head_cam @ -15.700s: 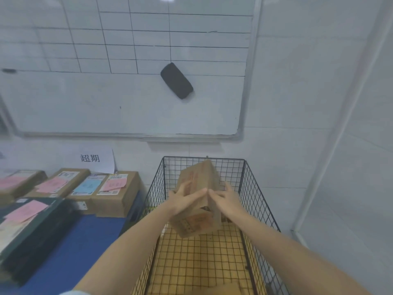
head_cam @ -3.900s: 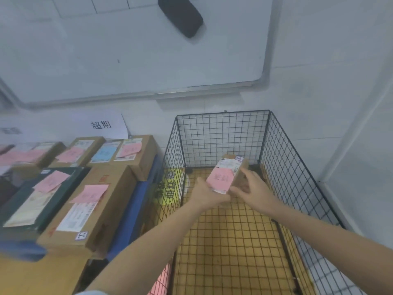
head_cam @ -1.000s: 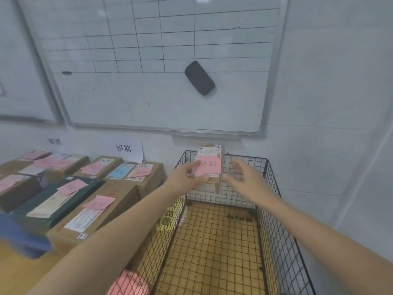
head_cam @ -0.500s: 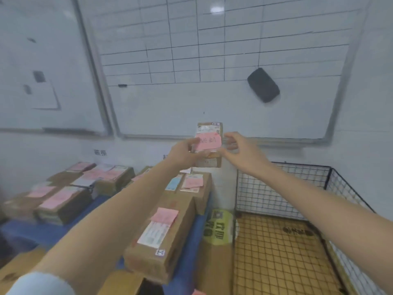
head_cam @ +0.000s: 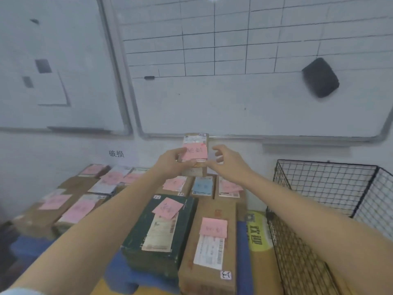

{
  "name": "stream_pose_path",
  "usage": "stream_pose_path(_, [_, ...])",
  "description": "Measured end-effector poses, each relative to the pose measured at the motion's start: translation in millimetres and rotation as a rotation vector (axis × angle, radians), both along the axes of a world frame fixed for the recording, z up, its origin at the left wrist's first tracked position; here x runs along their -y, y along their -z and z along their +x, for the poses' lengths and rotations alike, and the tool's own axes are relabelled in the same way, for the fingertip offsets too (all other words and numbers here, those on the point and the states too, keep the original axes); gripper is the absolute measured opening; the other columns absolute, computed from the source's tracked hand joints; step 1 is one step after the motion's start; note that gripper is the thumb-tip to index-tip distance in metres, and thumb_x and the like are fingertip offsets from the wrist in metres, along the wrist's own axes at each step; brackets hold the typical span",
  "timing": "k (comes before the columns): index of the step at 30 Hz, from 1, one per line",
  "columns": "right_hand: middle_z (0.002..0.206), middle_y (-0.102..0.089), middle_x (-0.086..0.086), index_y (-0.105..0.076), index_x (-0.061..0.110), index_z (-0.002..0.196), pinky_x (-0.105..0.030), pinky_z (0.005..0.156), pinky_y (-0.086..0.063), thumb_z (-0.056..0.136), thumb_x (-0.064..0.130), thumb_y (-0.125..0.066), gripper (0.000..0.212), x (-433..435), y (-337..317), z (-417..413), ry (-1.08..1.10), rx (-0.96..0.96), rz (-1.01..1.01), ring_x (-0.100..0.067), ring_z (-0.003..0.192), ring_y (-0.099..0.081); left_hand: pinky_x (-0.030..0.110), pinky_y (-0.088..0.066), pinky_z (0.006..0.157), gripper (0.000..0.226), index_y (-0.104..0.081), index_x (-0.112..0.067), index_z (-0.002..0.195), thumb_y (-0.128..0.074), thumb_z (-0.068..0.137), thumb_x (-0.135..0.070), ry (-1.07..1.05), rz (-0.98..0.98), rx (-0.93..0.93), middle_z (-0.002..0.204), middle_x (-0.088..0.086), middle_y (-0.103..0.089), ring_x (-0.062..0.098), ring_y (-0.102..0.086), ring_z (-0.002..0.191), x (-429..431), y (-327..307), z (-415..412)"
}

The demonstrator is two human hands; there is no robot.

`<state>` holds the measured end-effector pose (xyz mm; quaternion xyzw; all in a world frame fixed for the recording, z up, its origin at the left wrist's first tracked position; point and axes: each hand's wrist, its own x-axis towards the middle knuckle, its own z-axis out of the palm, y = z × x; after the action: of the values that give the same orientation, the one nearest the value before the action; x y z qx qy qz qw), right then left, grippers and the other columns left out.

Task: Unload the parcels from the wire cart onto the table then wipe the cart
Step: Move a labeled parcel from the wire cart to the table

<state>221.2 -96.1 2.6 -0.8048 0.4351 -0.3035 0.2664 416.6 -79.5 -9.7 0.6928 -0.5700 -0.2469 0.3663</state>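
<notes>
**Fingers (head_cam: 178,153) of my left hand (head_cam: 170,162) grip one small parcel (head_cam: 194,170) above the table's far edge**

My left fingers and thumb are curled round the parcel's left side and hold it up. The fingers of my right hand (head_cam: 228,160) are loosely curled and spread just beside its right edge. The thumb reaches toward the lower right corner, and I cannot tell whether it touches.

The parcel stands upright, its long axis vertical and its broad face toward me. It is a brown cardboard box with a white label across the top and a pink note below.

Both my arms stretch forward over the table (head_cam: 119,273), bare, wrists level, palms facing each other. The parcel hangs over the far row of boxes (head_cam: 202,186), well left of the wire cart (head_cam: 319,184) by the table's right edge.
</notes>
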Motion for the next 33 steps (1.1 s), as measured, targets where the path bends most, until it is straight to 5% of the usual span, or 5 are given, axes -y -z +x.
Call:
stream_pose_path(13, [0.122,-0.056,-0.003,-0.036,0.015,0.14,0.002,0.058,-0.039,0.089,0.002,-0.059,0.058,53,79,120,0.04,-0.037,0.1,-0.008,0.094,-0.051,0.027,-0.043,0.099,0.057,-0.046,-0.004,0.14,-0.067,0.089,-0.019,-0.013,0.063,-0.12,0.14,0.011,-0.051,0.02,-0.053,0.12,45,72,90])
stream_pose_path(18, [0.116,-0.052,0.006,-0.031,0.02,0.144,-0.003,0.063,-0.043,0.086,0.005,-0.063,0.068,77,104,141,0.083,-0.062,0.131,-0.01,0.099,-0.057,0.001,-0.042,0.056,0.05,-0.047,-0.003,0.137,-0.064,0.09,-0.005,0.086,0.088,-0.059,0.127,0.01,-0.058,0.012,-0.051,0.095,65,90,105])
stream_pose_path(25, [0.131,-0.053,0.001,-0.03,0.024,0.143,-0.025,0.085,-0.054,0.081,0.013,-0.074,0.077,94,130,144,0.107,-0.101,0.122,-0.014,0.116,-0.055,0.036,-0.048,0.098,0.076,-0.039,-0.015,0.145,-0.077,0.079,-0.024,0.169,0.173,0.089,0.13,0.009,-0.057,0.023,-0.055,0.117,85,108,109])
stream_pose_path(30, [0.131,-0.052,-0.003,-0.028,0.021,0.145,-0.015,0.078,-0.05,0.083,0.013,-0.073,0.078,100,138,141,0.093,-0.112,0.125,-0.013,0.112,-0.054,0.045,-0.047,0.099,0.083,-0.036,-0.019,0.144,-0.078,0.075,-0.038,0.23,0.192,0.166,0.126,0.008,-0.054,0.026,-0.053,0.116,93,118,114])
stream_pose_path(33, [0.126,-0.054,-0.004,-0.026,0.024,0.145,-0.029,0.087,-0.053,0.084,0.012,-0.069,0.075,101,138,143,0.094,-0.089,0.158,-0.016,0.11,-0.055,0.045,-0.051,0.092,0.068,-0.041,-0.024,0.127,-0.077,0.073,-0.043,0.257,0.219,0.194,0.118,0.008,-0.056,0.026,-0.057,0.106,97,118,116])
